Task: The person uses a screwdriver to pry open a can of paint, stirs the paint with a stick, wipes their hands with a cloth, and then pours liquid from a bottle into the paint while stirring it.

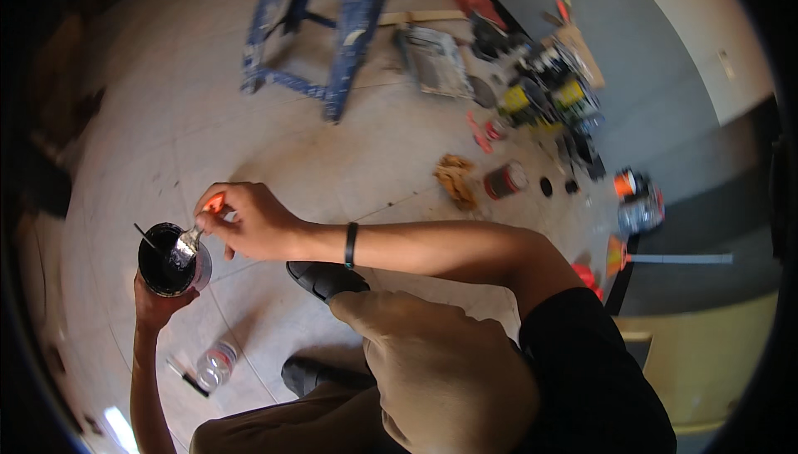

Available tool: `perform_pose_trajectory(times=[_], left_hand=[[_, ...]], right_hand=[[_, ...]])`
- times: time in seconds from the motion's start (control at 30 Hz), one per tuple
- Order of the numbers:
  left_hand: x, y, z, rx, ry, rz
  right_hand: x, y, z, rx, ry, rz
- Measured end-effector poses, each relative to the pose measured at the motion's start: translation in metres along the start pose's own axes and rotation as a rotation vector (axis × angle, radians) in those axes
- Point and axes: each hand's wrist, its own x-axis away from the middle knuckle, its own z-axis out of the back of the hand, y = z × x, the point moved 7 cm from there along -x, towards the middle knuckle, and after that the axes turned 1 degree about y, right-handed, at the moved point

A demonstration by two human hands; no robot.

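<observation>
Two bare hands worked at one dark-mouthed pot (204, 274). The left hand (158, 308) held it at the side nearest the person, thumb pressed along its wall; its other fingers were mostly hidden behind the pot, so I could not tell how each lay. The right hand (253, 223), just beyond the pot's right edge, had its fingers clamped together on the orange handle of a paintbrush (188, 243), whose smeared head was angled down into the pot's mouth. A thin dark stick (148, 236) leaned out over the pot's left rim. Nearer the person than the pot, a clear bottle (218, 363) lay on the tiled floor (299, 150). Well beyond the pot and to its right stood a paint-spattered blue stool (345, 55); farther right of the pot were a paint tray (434, 61) and a crumpled brown cloth (455, 180).
</observation>
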Motion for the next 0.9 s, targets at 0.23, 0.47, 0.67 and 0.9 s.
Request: perform_pose_trajectory(times=[0.23,0.47,0.67,0.9], left_hand=[[-0.108,0.128,-0.137,0.237,-0.342,0.008],[-0.177,0.208,-0.31,0.157,-0.588,-0.067],[-0.225,0.241,-0.461,0.243,-0.64,-0.161],[-0.254,0.233,-0.579,0.144,-0.712,-0.09]], right_hand=[[0.119,0.019,0.16,-0.477,0.479,-0.295],[0.241,0.013,0.295,-0.826,0.76,-0.25],[0.358,0.033,0.427,-0.986,1.011,-0.093],[0.525,0.053,0.596,-0.841,1.529,0.124]])
